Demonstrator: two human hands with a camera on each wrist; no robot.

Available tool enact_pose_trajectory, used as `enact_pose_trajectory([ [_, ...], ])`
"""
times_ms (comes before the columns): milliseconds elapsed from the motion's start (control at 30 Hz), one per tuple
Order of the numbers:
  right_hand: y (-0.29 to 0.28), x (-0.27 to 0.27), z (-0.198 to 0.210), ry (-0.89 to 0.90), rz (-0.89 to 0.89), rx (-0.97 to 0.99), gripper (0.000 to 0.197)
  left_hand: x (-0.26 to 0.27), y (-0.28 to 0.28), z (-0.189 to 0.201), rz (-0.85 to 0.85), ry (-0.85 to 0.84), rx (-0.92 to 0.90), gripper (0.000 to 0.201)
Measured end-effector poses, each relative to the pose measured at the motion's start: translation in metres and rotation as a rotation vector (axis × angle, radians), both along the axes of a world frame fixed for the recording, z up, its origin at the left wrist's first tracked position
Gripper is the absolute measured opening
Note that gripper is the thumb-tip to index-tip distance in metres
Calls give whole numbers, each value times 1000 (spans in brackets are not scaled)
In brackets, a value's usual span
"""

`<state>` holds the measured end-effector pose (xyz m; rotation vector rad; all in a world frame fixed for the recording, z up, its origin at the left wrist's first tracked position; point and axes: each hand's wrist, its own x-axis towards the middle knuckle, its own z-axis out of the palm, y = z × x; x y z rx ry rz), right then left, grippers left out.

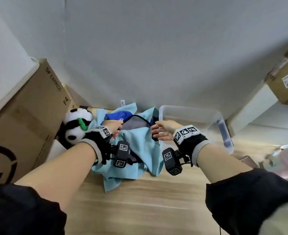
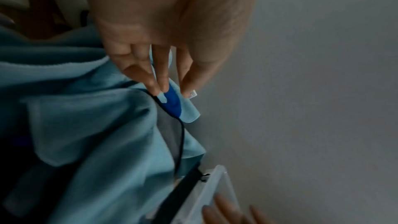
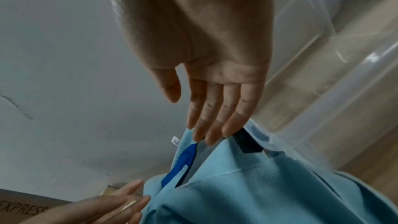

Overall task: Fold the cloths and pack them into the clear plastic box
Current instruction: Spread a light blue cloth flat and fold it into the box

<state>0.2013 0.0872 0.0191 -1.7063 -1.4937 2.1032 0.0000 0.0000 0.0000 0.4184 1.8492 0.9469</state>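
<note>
Pale wood bench (image 1: 140,197) runs up to a plain grey wall (image 1: 156,56), with a cardboard box (image 1: 29,116) and a toy panda (image 1: 77,126) crowding your left side and the clear box (image 1: 221,122) standing open on your right, touching the cloth heap. No cloth shows inside it.

Your cloths lie bunched between the two: a light blue cloth (image 1: 136,146) over a grey cloth (image 1: 134,125) with dark edging and a royal blue cloth (image 1: 117,116). They look soft, limp and light, so I'd expect them to sag and slide over each other rather than hold a crease.

Your left hand (image 1: 113,127) has straight fingers resting on the heap by the royal blue fold; your right hand (image 1: 163,131) reaches in with fingers extended at the grey cloth's dark edge. Neither grip is closed on anything I can see.

Take one cloth by two hemmed corners, probably the light blue one on top, and lift it free before spreading it on the bare wood nearer you.
</note>
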Motion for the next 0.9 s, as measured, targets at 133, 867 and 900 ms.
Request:
enact_pose_trajectory([
  [133,-6,-6,-12,-57,-27,-9,28,-3,-2,-15,-73,202,-55,27],
  [867,-21,-19,28,167,107,441,39,41,19,94,-187,232,572,21],
  [900,-24,-14,35,181,101,462,38,47,18,106,-188,212,598,19],
])
